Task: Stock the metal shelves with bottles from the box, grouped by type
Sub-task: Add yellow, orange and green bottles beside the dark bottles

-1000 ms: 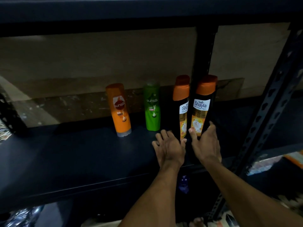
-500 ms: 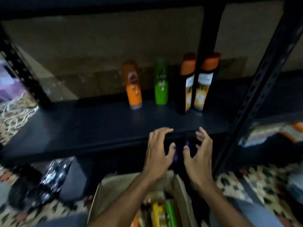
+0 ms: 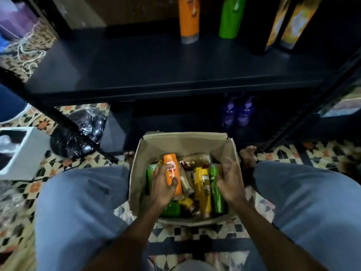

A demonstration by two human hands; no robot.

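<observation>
An open cardboard box [image 3: 183, 140] sits on the floor between my knees, holding several orange, green, yellow and brown bottles. My left hand [image 3: 163, 185] is inside it, closed around an orange bottle [image 3: 172, 171] with the thumb across its front. My right hand [image 3: 231, 182] is at the box's right side, fingers apart, its thumb against a lying green bottle [image 3: 215, 190]. Above, on the dark metal shelf [image 3: 156, 61], stand an orange bottle [image 3: 189, 18], a green bottle [image 3: 231, 16] and two black bottles with yellow labels [image 3: 287, 24].
Two purple bottles [image 3: 237, 114] stand on the lower shelf behind the box. A black plastic bag [image 3: 82, 130] and a white box [image 3: 21, 153] lie on the patterned floor at left. Slanted shelf posts [image 3: 312, 106] flank the box.
My view dropped from the shelf to the box. Both hands came down from the shelf edge into the box, and my left hand closed on an orange bottle.
</observation>
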